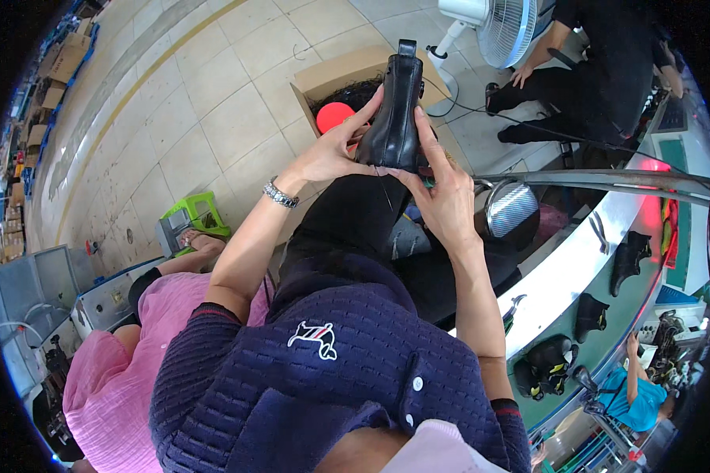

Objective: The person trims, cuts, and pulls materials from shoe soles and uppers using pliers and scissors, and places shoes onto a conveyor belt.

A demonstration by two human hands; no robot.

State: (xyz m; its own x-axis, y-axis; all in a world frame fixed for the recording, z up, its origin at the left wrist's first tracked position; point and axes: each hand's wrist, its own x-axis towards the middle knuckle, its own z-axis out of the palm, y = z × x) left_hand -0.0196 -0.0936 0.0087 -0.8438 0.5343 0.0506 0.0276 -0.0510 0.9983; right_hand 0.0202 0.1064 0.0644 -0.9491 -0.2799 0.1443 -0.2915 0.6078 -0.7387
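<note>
A black leather ankle boot [394, 110] is held up in front of me, its shaft and pull loop pointing away. My left hand [331, 158] is closed on its left side, fingers along the leather. My right hand [443, 189] grips the opposite side, with the thumb near the boot's lower end. A thin dark thread hangs below that end, between my thumbs. Beyond the boot stands an open cardboard box [301, 101] with a tangle of black stringy material [361, 88]. A red round object [334, 117] shows beside the boot.
A green conveyor belt [556, 406] with several black boots [629, 260] runs along my right. A white fan [509, 31] and a co-worker in black [584, 79] are ahead right. At left sit a person in pink [134, 378] and a green stool [201, 213]. A metal bar [592, 180] crosses at right.
</note>
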